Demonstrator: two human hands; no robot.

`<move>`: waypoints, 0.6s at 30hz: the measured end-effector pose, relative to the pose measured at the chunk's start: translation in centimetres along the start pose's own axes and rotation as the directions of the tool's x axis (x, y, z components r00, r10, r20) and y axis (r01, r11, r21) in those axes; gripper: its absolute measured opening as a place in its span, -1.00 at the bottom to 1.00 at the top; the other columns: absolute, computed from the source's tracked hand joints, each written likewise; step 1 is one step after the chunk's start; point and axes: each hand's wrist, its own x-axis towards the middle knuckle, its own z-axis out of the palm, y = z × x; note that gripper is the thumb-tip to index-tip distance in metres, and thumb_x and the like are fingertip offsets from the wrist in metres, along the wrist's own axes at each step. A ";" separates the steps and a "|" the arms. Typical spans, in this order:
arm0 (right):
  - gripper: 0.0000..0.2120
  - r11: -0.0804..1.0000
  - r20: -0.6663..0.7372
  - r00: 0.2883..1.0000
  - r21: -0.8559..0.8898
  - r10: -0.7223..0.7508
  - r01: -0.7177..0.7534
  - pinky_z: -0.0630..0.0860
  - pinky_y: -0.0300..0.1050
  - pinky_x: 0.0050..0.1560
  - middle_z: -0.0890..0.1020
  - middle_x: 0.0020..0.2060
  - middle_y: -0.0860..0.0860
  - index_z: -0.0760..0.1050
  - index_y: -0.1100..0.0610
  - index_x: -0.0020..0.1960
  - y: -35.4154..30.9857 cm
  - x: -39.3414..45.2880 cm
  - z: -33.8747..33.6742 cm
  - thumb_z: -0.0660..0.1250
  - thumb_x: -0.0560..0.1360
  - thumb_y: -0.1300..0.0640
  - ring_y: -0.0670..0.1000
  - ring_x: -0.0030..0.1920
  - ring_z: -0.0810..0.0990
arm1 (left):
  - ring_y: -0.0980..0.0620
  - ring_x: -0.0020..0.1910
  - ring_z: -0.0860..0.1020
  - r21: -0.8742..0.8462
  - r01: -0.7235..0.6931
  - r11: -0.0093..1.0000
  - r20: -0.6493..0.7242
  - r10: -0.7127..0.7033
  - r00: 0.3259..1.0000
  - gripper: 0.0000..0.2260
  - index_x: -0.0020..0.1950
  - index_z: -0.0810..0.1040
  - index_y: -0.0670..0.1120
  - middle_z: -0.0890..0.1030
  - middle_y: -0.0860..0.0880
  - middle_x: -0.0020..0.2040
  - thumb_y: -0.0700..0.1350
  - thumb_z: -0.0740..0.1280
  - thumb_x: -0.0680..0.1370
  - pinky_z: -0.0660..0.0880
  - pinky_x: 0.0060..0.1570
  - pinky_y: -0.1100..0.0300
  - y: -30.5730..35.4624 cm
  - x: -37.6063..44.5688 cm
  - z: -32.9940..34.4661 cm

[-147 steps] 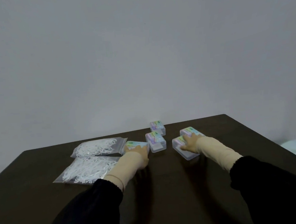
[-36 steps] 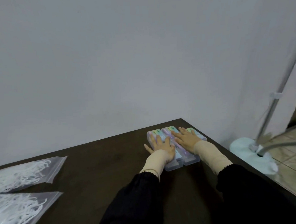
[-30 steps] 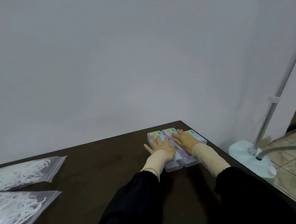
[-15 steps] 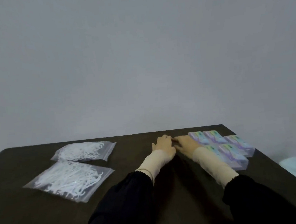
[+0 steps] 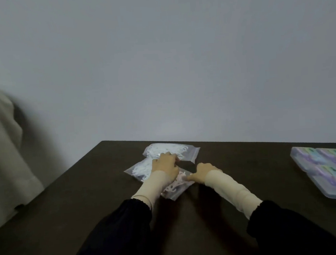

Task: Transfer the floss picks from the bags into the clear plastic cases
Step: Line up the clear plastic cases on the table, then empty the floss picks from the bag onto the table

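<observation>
Two clear zip bags of white floss picks lie in the middle of the dark table (image 5: 236, 182). The far bag (image 5: 184, 149) lies flat. The near bag (image 5: 139, 170) is partly hidden under my left hand (image 5: 164, 165), whose curled fingers reach the gap between the two bags. My right hand (image 5: 203, 171) pinches the near bag's right edge. Several clear plastic cases (image 5: 325, 168) with pastel labels sit packed together at the table's right edge, lids closed, well away from both hands.
A beige fabric-covered object (image 5: 3, 150) stands beyond the table's left edge. A plain grey wall rises behind the table. The table's far edge runs just behind the far bag.
Both hands left the cases on the right and moved left onto the bags. The view swung left, so the cases now sit at the right border.
</observation>
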 end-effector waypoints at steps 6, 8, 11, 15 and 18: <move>-0.92 0.911 -0.048 0.994 0.397 -0.099 0.110 0.54 -0.15 -0.13 0.55 -0.17 0.11 0.43 0.19 -0.11 -2.5 0.6 0.1 0.31 0.47 0.31 0.09 -0.11 0.59 | -0.20 0.46 0.11 0.129 0.483 0.866 0.085 -0.495 0.865 -0.48 0.48 0.11 -0.12 0.18 -0.19 0.47 0.10 0.08 0.59 0.08 0.40 -0.21 -4.9 0.0 -0.6; -0.88 0.878 -0.250 0.952 0.398 -0.174 0.265 0.57 -0.06 -0.01 0.53 -0.09 0.11 0.41 0.15 -0.09 -3.1 1.1 -0.5 0.28 0.47 0.34 0.11 -0.05 0.56 | -0.20 0.45 0.15 -0.018 0.591 0.806 0.133 -0.584 0.800 -0.41 0.48 0.11 -0.14 0.20 -0.22 0.46 0.20 0.02 0.58 0.08 0.40 -0.21 -5.8 0.3 -0.6; -0.88 0.783 -0.416 0.887 0.476 -0.201 0.401 0.54 -0.16 -0.09 0.52 -0.04 0.06 0.41 0.12 -0.07 -3.7 1.6 -1.4 0.28 0.50 0.32 0.04 -0.07 0.54 | -0.22 0.47 0.09 -0.120 0.640 0.759 0.108 -0.631 0.769 -0.36 0.51 0.01 -0.13 0.11 -0.28 0.48 0.26 -0.06 0.58 0.01 0.41 -0.21 -6.4 0.8 -0.8; -0.92 0.729 -0.521 0.846 0.534 -0.117 0.429 0.47 -0.28 -0.18 0.60 -0.13 0.03 0.51 0.11 -0.13 -3.3 3.2 -2.1 0.36 0.47 0.26 -0.14 -0.25 0.53 | -0.19 0.39 0.27 -0.271 0.641 0.718 0.091 -0.644 0.760 -0.52 0.46 0.10 -0.17 0.32 -0.21 0.40 0.04 0.06 0.62 0.16 0.37 -0.10 -6.8 1.6 -0.6; -0.88 0.708 -0.513 0.858 0.602 -0.010 0.368 0.54 -0.14 -0.05 0.65 -0.14 0.00 0.48 0.04 -0.21 -2.2 4.9 -1.5 0.41 0.44 0.15 -0.03 -0.18 0.61 | -0.16 0.23 0.44 -0.577 0.566 0.589 0.041 -0.671 0.740 -0.68 0.33 0.33 -0.19 0.44 -0.17 0.29 -0.21 0.17 0.58 0.40 0.16 0.06 -6.9 2.5 0.0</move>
